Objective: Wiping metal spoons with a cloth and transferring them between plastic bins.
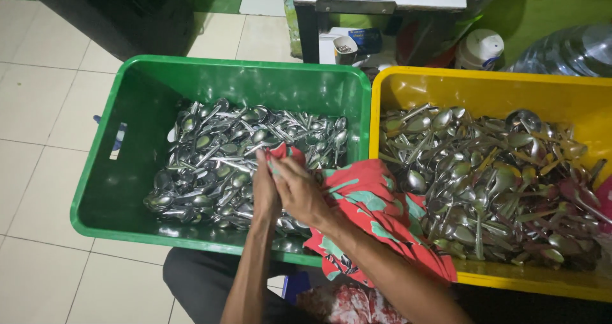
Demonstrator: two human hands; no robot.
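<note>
Currently, your left hand (264, 187) and right hand (299, 190) are pressed together around the red cloth (363, 203) over the green crate (127, 94), apparently wiping a hidden spoon; next, release it at 12 o'clock onto the spoon pile (223, 152).

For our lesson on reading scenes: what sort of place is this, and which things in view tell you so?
Probably the back area of an eatery or catering kitchen: a green plastic crate and a yellow plastic crate on a tiled floor, both heaped with metal spoons, and hands rubbing cutlery with a red patterned cloth.
</note>
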